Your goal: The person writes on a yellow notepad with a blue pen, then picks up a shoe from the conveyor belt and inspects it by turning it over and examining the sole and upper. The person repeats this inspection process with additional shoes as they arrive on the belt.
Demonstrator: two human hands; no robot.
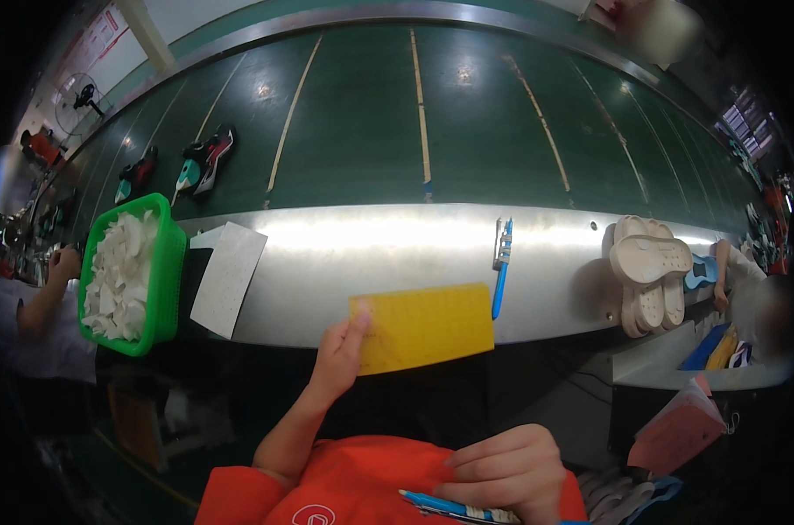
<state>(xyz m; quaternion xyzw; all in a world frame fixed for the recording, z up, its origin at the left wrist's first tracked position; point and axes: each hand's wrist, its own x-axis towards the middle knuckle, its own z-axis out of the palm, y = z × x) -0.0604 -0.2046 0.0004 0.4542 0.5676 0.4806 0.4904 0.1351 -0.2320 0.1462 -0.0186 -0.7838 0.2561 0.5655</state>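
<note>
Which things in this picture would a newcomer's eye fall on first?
The bright yellow sheet in the left hand, near the middle, would probably catch the eye first. Next might come the green basket filled with white scraps on the picture's left, then the red-orange shirt at the lower edge.

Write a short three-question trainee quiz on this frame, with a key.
1. Which of the person's hands holds the yellow sheet?
2. What fills the green basket?
A) blue pens
B) white scraps
C) pale sandals
3. True or false: the green basket stands to the right of the yellow sheet.

Key:
1. The left hand, gripping it near its left edge.
2. B
3. False: the basket stands to the left of the sheet.
</note>
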